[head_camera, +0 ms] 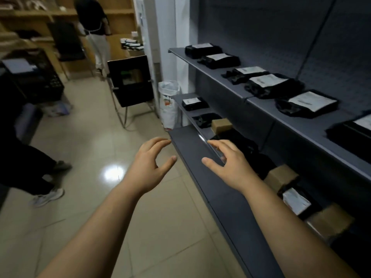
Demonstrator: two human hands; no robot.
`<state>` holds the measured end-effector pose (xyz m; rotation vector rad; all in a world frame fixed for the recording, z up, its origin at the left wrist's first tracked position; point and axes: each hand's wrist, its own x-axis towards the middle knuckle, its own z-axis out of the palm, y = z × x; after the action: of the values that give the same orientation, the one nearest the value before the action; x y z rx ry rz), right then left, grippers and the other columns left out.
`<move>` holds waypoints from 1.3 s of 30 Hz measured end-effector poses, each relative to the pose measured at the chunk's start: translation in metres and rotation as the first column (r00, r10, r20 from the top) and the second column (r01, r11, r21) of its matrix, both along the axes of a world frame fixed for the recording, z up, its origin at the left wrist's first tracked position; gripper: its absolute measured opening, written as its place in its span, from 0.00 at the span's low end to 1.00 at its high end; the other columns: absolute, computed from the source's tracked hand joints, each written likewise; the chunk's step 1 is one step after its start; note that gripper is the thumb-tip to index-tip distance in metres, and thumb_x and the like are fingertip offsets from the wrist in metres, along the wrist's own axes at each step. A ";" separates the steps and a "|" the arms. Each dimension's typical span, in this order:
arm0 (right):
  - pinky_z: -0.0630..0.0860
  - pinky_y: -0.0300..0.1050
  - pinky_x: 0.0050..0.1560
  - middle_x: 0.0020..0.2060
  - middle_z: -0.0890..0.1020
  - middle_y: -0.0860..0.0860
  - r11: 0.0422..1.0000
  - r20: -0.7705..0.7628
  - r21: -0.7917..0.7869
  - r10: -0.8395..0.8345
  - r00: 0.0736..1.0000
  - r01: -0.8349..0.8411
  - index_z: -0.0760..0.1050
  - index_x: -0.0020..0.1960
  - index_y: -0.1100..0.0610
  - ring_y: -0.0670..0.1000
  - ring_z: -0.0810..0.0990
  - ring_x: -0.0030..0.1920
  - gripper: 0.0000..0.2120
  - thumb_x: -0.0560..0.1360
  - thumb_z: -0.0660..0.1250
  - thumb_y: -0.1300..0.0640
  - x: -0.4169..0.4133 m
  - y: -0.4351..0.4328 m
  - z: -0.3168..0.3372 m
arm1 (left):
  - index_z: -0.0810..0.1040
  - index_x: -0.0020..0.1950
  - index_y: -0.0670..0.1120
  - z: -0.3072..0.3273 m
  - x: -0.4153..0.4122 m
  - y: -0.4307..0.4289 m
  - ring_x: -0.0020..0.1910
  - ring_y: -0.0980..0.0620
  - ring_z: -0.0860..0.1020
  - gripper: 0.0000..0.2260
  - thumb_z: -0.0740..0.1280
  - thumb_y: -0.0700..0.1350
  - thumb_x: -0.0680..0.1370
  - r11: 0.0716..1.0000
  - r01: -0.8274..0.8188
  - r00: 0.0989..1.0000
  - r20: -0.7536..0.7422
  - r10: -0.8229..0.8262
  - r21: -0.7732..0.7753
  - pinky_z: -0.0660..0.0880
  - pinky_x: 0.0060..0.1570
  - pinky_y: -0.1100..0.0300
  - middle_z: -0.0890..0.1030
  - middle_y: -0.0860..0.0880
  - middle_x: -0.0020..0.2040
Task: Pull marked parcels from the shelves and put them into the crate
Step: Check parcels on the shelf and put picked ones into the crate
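Note:
Several black parcels with white labels (265,82) lie in a row on the upper grey shelf (216,77) at the right. On the shelf below sit more black parcels (194,103) and small brown boxes (221,125). My left hand (152,163) hovers empty over the floor, just left of the lowest shelf's front edge, fingers loosely spread. My right hand (228,163) is stretched out over the lowest shelf (192,149), fingers relaxed and holding nothing. A black crate (40,77) with a sheet of paper on it stands far left.
A black chair (130,81) and a white bin (169,103) stand in the aisle beyond the shelves. One person's legs (30,167) are at the left; another person (94,27) stands at the wooden shelving behind. The floor is shiny tile.

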<state>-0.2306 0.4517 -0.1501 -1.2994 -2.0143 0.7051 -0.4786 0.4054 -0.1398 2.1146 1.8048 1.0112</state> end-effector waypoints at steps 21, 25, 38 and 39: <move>0.73 0.54 0.66 0.66 0.69 0.40 1.000 0.019 0.003 -0.023 1.000 0.023 0.69 0.72 0.45 0.45 0.71 0.66 0.27 0.74 0.67 0.40 -0.217 0.305 -0.021 | 0.74 0.68 0.48 -0.034 -0.207 0.313 0.66 0.55 0.68 0.20 0.68 0.53 0.78 0.997 0.074 0.997 0.031 -0.074 0.007 0.60 0.66 0.65 0.74 0.53 0.66; 0.73 0.53 0.66 0.66 0.71 0.42 1.000 0.025 -0.004 -0.027 0.999 0.027 0.70 0.71 0.47 0.44 0.71 0.66 0.26 0.75 0.68 0.41 -0.230 0.364 -0.039 | 0.75 0.68 0.48 -0.050 -0.220 0.379 0.66 0.54 0.68 0.21 0.67 0.55 0.78 0.995 0.096 0.995 0.008 -0.095 -0.032 0.59 0.66 0.65 0.74 0.52 0.66; 0.72 0.51 0.66 0.66 0.72 0.48 0.976 0.056 -0.122 -0.176 0.983 0.182 0.71 0.71 0.52 0.47 0.71 0.64 0.27 0.75 0.70 0.46 -0.239 0.560 -0.085 | 0.74 0.68 0.47 -0.086 -0.230 0.613 0.66 0.52 0.70 0.23 0.64 0.58 0.77 0.949 0.258 0.962 -0.043 -0.270 -0.184 0.67 0.66 0.57 0.74 0.51 0.66; 0.72 0.50 0.66 0.66 0.71 0.47 0.967 0.051 -0.134 -0.214 0.976 0.219 0.71 0.71 0.52 0.45 0.71 0.63 0.26 0.76 0.71 0.47 -0.235 0.568 -0.089 | 0.74 0.68 0.47 -0.090 -0.228 0.628 0.65 0.52 0.70 0.23 0.64 0.58 0.77 0.937 0.289 0.952 -0.042 -0.302 -0.194 0.67 0.66 0.56 0.75 0.51 0.65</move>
<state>-0.4660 1.0194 -0.2396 -1.5956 -1.8409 0.7329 -0.7064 1.0332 -0.2297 2.2389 1.4802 0.6731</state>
